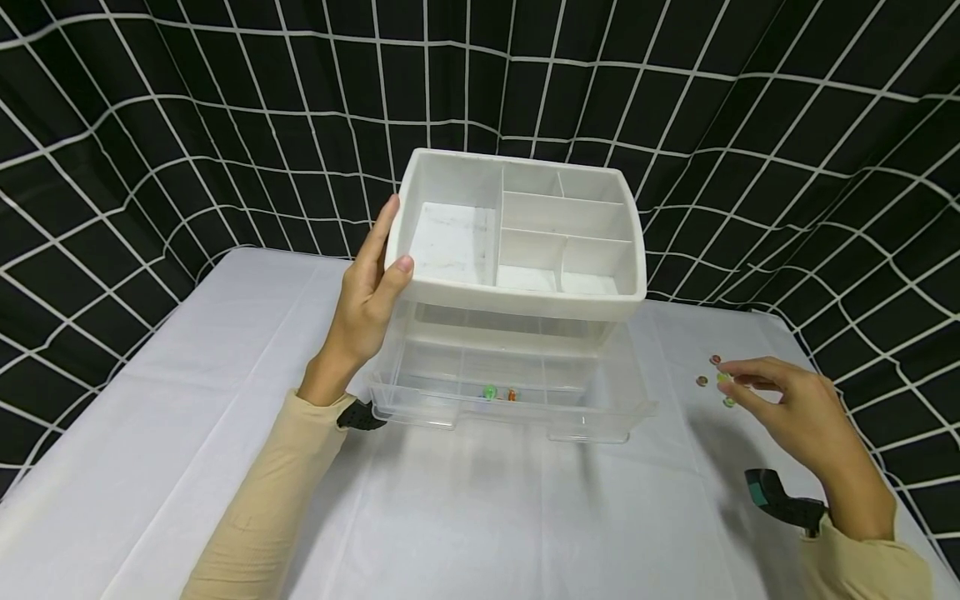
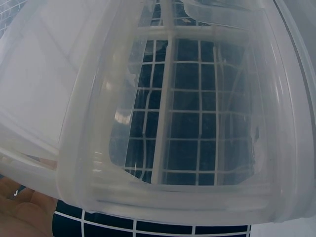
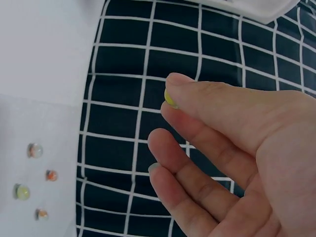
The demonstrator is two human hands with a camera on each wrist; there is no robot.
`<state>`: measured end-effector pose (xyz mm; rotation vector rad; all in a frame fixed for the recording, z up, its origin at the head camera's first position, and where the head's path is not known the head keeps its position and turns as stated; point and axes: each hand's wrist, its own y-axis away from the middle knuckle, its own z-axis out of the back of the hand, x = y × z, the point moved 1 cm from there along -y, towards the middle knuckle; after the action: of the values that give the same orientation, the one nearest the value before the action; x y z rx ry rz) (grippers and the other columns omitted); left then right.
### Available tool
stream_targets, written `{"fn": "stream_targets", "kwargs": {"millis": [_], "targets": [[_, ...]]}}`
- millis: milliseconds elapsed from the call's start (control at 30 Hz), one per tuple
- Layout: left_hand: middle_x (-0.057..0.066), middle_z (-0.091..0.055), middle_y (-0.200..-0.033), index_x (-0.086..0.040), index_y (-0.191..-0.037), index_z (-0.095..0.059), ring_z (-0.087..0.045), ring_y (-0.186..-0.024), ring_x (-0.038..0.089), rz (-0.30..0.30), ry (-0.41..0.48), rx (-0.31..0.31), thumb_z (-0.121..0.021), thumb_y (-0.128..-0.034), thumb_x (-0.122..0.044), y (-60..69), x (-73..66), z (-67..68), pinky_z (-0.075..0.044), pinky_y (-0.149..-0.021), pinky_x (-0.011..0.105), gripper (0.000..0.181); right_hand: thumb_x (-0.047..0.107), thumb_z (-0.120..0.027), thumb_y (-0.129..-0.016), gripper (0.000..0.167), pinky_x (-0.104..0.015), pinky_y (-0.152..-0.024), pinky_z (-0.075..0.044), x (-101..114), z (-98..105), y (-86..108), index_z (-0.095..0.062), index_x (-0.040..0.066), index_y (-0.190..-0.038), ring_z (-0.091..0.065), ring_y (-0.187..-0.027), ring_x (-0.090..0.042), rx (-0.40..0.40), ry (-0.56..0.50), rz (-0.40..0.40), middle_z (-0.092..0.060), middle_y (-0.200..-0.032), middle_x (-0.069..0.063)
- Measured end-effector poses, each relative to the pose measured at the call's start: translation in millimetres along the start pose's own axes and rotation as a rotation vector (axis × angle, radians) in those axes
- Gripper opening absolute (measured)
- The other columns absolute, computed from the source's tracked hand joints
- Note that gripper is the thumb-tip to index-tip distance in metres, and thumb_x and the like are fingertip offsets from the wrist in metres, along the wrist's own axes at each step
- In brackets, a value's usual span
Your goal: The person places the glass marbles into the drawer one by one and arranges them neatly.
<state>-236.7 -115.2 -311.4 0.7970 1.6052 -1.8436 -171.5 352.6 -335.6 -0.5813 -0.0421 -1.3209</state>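
Pinching yellow bead (image 3: 170, 98): right fingers (image 3: 210, 98) | holding organizer (image 1: 517, 299): left fingers (image 1: 377, 235) | loose beads (image 3: 22, 192) nearby | clear drawer (image 1: 420, 408) juts out

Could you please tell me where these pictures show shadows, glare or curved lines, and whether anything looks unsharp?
Head view: soft shadows on the white table near the right hand; grid lines on the backdrop curve, from lens or folds, unclear; left wrist view: pale glare on the clear plastic; right wrist view: loose beads slightly soft.
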Motion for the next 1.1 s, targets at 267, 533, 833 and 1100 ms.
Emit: {"fn": "stream_targets", "kwargs": {"millis": [267, 533, 833, 1100], "targets": [[0.005, -0.024, -0.164, -0.007, -0.159, -0.018, -0.036, -0.145, 0.024, 0.000, -0.002, 0.000, -0.040, -0.1007, -0.012, 0.0, 0.0, 0.5, -0.036, -0.114, 0.025, 0.063, 0.016, -0.077, -0.085, 0.021, -0.010, -0.062, -0.036, 15.2, 4.6, -0.4, -0.077, 0.013, -0.106, -0.039, -0.082, 0.028, -0.023, 0.022, 0.024, -0.074, -0.103, -0.017], [0.004, -0.022, -0.165, -0.007, -0.159, -0.017, -0.035, -0.145, 0.024, 0.005, 0.006, 0.004, -0.040, -0.1012, -0.012, -0.1, 0.7, 0.5, -0.035, -0.114, 0.024, 0.062, 0.020, -0.077, -0.087, 0.018, -0.010, -0.064, -0.037, 37.9, 4.6, -0.1, -0.077, 0.014, -0.104, -0.042, -0.087, 0.023, -0.022, -0.003, 0.017, -0.074, -0.105, -0.012], [0.005, -0.022, -0.165, -0.007, -0.159, -0.017, -0.037, -0.144, 0.025, -0.002, -0.003, -0.002, -0.041, -0.1006, -0.012, -0.2, -1.2, 0.5, -0.037, -0.113, 0.025, 0.063, 0.018, -0.079, -0.083, 0.019, -0.008, -0.067, -0.036, 55.4, 8.4, 1.8, -0.078, 0.018, -0.102, -0.048, -0.086, 0.016, -0.066, -0.055, 0.033, -0.062, -0.098, 0.032], [0.008, -0.018, -0.166, -0.004, -0.159, -0.016, -0.027, -0.150, 0.020, -0.005, 0.008, 0.000, -0.041, -0.1005, -0.011, -0.6, -1.1, -1.5, -0.028, -0.121, 0.033, 0.063, 0.006, -0.081, -0.079, 0.023, -0.006, -0.072, -0.038, 70.5, 11.1, 3.8, -0.079, 0.015, -0.100, -0.050, -0.088, 0.016, -0.125, -0.073, 0.130, -0.064, -0.098, 0.027]]}}
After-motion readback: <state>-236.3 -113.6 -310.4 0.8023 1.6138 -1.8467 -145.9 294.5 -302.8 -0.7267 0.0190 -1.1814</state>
